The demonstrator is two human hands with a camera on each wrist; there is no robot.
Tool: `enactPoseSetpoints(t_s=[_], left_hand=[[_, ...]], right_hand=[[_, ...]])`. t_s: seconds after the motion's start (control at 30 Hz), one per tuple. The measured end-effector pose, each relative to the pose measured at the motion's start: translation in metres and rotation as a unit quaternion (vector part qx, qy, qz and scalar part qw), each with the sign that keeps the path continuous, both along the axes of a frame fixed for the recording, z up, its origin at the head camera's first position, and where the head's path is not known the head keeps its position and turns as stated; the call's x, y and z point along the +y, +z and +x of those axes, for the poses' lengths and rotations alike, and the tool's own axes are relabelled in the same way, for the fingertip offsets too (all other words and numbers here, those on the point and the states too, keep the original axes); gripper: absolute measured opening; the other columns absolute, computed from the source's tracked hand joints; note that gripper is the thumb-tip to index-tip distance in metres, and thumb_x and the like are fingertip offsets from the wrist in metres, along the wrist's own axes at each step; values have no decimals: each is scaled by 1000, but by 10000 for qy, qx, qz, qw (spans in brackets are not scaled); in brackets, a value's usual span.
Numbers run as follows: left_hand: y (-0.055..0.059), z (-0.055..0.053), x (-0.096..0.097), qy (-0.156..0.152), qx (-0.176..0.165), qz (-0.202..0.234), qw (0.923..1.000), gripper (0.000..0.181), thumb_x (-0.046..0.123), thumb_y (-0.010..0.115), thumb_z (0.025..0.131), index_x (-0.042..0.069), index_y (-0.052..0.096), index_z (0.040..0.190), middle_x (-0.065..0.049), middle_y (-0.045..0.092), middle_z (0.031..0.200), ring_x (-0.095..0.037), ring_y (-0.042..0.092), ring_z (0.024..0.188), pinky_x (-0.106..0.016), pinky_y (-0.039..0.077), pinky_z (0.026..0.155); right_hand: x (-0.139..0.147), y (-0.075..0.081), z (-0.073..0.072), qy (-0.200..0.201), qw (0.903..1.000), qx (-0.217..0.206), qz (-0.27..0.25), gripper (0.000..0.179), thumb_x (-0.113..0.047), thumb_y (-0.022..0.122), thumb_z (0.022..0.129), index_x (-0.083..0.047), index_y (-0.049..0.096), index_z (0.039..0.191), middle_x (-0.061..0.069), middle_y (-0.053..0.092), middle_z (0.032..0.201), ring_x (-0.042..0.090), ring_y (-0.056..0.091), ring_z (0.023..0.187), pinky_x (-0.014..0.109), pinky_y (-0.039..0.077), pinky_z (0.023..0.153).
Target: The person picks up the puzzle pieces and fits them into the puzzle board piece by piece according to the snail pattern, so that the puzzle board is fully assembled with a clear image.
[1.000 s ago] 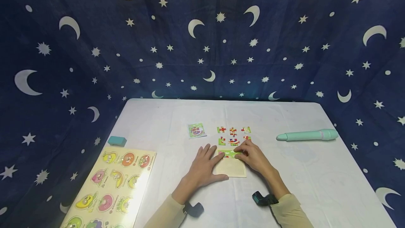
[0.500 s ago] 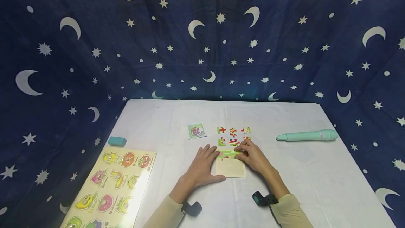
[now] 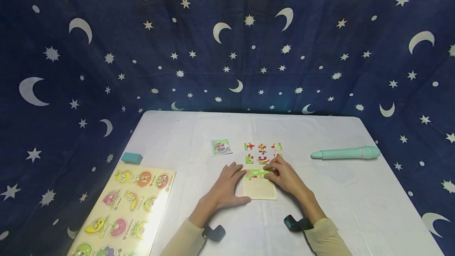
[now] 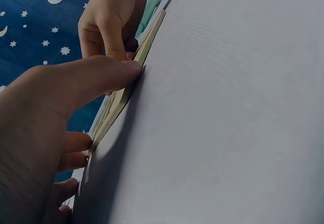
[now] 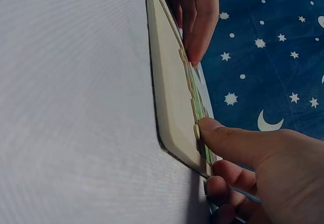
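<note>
A small square tray of pale wood (image 3: 259,191) lies flat on the white-covered surface (image 3: 355,204), just in front of the person. Along its far side sits a strip of green puzzle pieces (image 3: 256,173) with a pink patch at the left end; the near part shows bare wood. The left hand (image 3: 225,189) is spread out with fingers loosely extended, fingertips and thumb touching the tray's left side. The right hand (image 3: 286,177) pinches at the far right corner, thumb on the right end of the strip and fingers bent by the tray's edge.

Just beyond the tray are two rows of loose red, green and white puzzle pieces (image 3: 262,149), one partly covered by the right hand. To their left rests a small square green picture card (image 3: 221,147). Well off to the right lies a long mint-green pen-shaped object (image 3: 345,153). At the left I see a large cream board with colourful fruit pictures (image 3: 132,215), shiny with glare, and near its far edge a teal rectangular block (image 3: 132,158). Behind hangs a dark blue cloth with pale moons and stars (image 3: 199,46).
</note>
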State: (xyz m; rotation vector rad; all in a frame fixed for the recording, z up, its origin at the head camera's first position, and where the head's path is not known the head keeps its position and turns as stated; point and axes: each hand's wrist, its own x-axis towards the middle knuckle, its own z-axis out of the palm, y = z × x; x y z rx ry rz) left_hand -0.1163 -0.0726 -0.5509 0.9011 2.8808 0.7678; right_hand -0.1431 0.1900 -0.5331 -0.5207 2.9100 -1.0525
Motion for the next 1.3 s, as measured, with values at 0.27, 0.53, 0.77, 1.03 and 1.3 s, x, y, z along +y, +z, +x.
enactPoseSetpoints(t_s=[0.27,0.53,0.77,1.03,1.3], left_hand=[[1,-1,-2,-24,-31,92,10000,87,61,72,77,14,49,146,-5,44,155,-29,27,154,-47,19,128],[1,-2,-1,-37,-59,135,9999,86,62,72,77,15,51,145,-5,44,155,-29,27,154,-47,19,128],[0,-1,0,-21,-66,132,9999,85,62,72,77,15,51,145,-5,44,155,-29,27,153,-48,19,128],[-2,-1,0,6,-54,109,9999,85,62,72,77,15,51,145,-4,44,155,-28,27,154,-47,19,128],[-1,-1,0,-4,48,124,9999,85,61,74,76,15,52,144,-5,45,154,-30,29,152,-49,21,128]], right_hand=[[-2,8,-4,5,10000,-52,80,27,-24,78,87,-9,74,110,-2,59,95,7,46,75,21,41,63],[-8,13,-20,107,9996,247,-11,35,-25,78,86,-9,71,117,2,63,100,11,51,80,24,44,68],[-13,22,-38,237,9990,382,-70,40,-24,78,86,-5,68,119,8,65,104,18,59,86,31,50,75],[-19,27,-58,258,9992,255,194,44,-26,77,87,-6,65,124,9,65,109,19,56,89,38,45,84],[-24,30,-77,381,9990,49,224,44,-24,75,87,-4,64,125,12,64,111,21,58,90,36,51,79]])
